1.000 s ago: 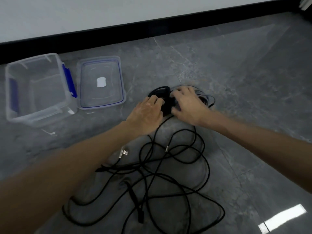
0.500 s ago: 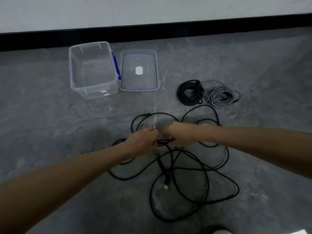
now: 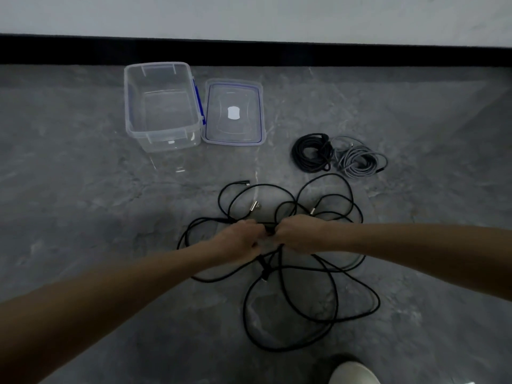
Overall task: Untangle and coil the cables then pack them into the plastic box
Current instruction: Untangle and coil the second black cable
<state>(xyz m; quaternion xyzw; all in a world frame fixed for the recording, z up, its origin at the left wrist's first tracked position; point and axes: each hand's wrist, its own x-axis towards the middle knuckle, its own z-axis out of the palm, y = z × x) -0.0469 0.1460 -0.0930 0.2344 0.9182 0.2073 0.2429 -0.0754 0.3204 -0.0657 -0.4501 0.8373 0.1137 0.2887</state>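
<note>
A tangle of black cables (image 3: 291, 275) sprawls in loose loops on the grey floor in front of me. My left hand (image 3: 240, 240) and my right hand (image 3: 293, 236) meet over its middle, both closed on black cable strands. Two coiled cables lie beyond the tangle: a black coil (image 3: 311, 153) and, touching it on the right, a grey coil (image 3: 358, 161). The clear plastic box (image 3: 162, 106) stands open at the back left with nothing inside.
The box's clear lid (image 3: 233, 113) with a blue seal lies flat just right of the box. A black skirting board (image 3: 249, 54) runs along the wall behind. The toe of a light shoe (image 3: 353, 373) shows at the bottom edge.
One second ago both hands were on the coiled cables at the back. They have since come back to the loose tangle and gripped its strands, and the view has pulled back.
</note>
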